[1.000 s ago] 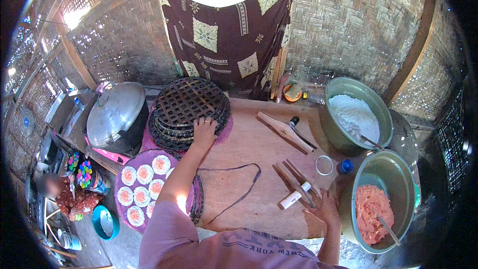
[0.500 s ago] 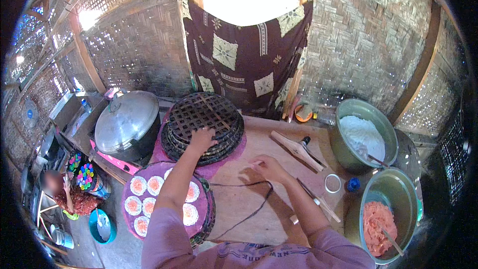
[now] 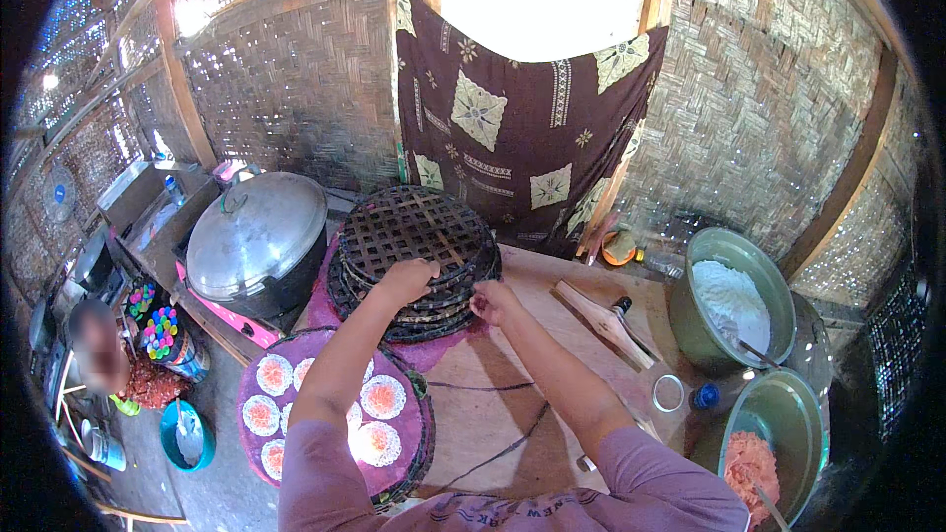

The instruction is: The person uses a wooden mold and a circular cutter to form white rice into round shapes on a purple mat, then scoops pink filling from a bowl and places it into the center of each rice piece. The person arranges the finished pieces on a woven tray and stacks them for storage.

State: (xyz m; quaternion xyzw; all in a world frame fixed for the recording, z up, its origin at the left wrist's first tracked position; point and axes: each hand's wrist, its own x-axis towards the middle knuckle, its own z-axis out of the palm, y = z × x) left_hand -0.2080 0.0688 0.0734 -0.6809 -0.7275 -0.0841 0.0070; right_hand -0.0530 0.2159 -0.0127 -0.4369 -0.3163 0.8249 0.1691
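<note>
A stack of dark round woven bamboo trays (image 3: 419, 227) with open lattice bottoms sits on a purple cloth at the table's far side. My left hand (image 3: 412, 281) is closed on the front rim of the upper tray, its fingertips partly hidden. At the stack's right front edge, my right hand (image 3: 493, 301) has its fingers curled against the tray rims. Left of my body lies another round tray lined with purple cloth (image 3: 330, 424), bearing several white lacy discs (image 3: 382, 396) with orange-pink centres. My left forearm covers part of it.
A big lidded pot (image 3: 258, 236) stands left of the stack. On the right are a green basin of white flour-like powder (image 3: 729, 300) and a basin of orange-pink mixture (image 3: 752, 473). Wooden tools (image 3: 606, 325), a glass ring (image 3: 667, 392) and a dark cord (image 3: 493, 458) lie on the table. A person (image 3: 99, 345) sits far left.
My right hand has moved left and away from me, from over the table to the stack's edge. My left hand has shifted from the top lattice to the front rim. The view has tilted slightly.
</note>
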